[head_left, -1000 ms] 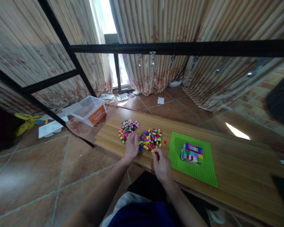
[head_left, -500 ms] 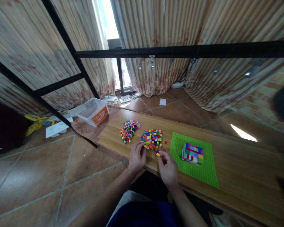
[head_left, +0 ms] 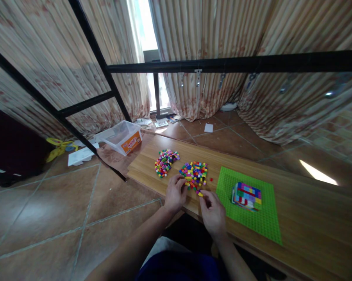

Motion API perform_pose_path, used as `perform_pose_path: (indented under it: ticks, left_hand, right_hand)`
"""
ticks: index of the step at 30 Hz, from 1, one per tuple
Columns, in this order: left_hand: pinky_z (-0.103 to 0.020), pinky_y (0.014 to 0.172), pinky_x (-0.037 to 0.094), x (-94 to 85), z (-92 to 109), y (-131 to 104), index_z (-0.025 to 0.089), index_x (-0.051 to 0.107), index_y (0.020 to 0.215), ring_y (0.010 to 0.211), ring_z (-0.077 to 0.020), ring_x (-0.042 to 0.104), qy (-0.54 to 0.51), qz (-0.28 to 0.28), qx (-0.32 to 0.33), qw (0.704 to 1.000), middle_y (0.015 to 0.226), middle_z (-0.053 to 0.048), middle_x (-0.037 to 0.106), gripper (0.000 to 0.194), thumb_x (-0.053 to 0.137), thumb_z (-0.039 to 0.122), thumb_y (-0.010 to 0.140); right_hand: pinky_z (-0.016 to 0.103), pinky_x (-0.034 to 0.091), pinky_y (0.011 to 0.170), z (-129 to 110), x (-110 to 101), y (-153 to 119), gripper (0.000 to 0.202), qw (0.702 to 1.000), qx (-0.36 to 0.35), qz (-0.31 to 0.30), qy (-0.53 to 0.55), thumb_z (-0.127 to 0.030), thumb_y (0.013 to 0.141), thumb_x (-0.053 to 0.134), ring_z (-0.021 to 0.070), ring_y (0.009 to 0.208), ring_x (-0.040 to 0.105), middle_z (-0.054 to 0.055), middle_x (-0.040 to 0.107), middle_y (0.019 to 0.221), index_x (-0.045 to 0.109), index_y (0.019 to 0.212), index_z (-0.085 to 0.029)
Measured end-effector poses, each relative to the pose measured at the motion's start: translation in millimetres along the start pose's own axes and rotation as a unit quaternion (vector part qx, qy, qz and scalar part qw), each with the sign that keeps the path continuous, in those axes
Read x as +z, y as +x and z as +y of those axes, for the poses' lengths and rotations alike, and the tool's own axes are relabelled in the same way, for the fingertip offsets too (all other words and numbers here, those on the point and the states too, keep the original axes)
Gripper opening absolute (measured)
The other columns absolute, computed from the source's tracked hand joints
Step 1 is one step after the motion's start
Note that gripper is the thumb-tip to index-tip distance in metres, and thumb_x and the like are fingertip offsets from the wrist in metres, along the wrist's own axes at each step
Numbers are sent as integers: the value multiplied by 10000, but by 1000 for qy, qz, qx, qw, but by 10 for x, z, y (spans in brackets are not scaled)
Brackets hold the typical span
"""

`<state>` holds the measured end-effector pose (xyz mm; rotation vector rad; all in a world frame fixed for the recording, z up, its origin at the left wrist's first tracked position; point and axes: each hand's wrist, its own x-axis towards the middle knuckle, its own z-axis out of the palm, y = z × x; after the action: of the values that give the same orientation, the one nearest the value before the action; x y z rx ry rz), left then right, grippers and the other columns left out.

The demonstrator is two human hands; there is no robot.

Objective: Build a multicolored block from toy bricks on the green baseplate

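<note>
My left hand rests at the near edge of a heap of small toy bricks, fingers curved and apart from the thumb, with no brick visible in it. The thumb and forefinger of my right hand pinch a small yellow brick just in front of that heap. A purple brick lies right beside the yellow one; whether they are joined I cannot tell. Right of the hands, a block built of many-coloured bricks sits on a green studded baseplate.
A second brick heap lies further left on the wooden table. One red brick lies alone near the baseplate. Beyond the table's left end stands a clear plastic bin with an orange label. A black metal frame crosses in front of curtains.
The whole view has shifted, so the table and bricks appear further right. Both hands keep about the same places at the heap, the right one still at the yellow brick.
</note>
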<state>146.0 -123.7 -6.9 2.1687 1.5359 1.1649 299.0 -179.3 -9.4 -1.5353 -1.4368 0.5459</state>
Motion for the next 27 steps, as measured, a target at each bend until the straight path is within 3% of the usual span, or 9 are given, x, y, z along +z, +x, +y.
perform_pose_path:
  ticks: [8, 14, 18, 24, 27]
  left_hand:
    - [-363, 907, 496, -118, 149, 24, 184, 592, 917, 1028, -202, 589, -57, 23, 10, 998, 1067, -80, 608, 75, 553, 164, 856]
    - [-266, 714, 504, -135, 340, -42, 192, 558, 946, 784, -152, 610, -93, -65, -2, 994, 891, -39, 620, 89, 528, 182, 863]
    - [-249, 651, 485, -56, 342, -34, 190, 555, 914, 738, -151, 600, -81, -101, 0, 992, 832, -30, 611, 54, 527, 207, 871]
    - [-278, 709, 507, 44, 256, 23, 198, 570, 938, 833, -173, 617, -52, -105, 25, 993, 932, -53, 631, 94, 506, 172, 874]
    - [-289, 744, 521, 73, 224, 16, 197, 578, 954, 895, -183, 622, -45, -100, 37, 993, 986, -66, 632, 122, 488, 157, 882]
  right_hand:
    - [329, 496, 779, -35, -3, 5, 230, 1000, -25, 9, 16, -288, 917, 485, 183, 854, 622, 69, 663, 951, 659, 1036, -195]
    - [312, 513, 775, -234, -121, -31, 209, 995, -66, 54, 53, -255, 926, 493, 174, 885, 620, 75, 658, 957, 648, 1055, -197]
    - [292, 511, 737, -245, -437, -112, 203, 993, -69, 95, -1, -274, 919, 520, 164, 855, 616, 71, 653, 971, 645, 1060, -198]
    - [296, 491, 669, 42, -1147, -142, 274, 968, -29, 173, -180, -404, 899, 543, 146, 673, 591, 59, 656, 906, 671, 1001, -184]
    - [305, 496, 677, 146, -1356, -64, 331, 953, -42, 170, -246, -448, 908, 504, 168, 727, 608, 71, 656, 926, 688, 980, -183]
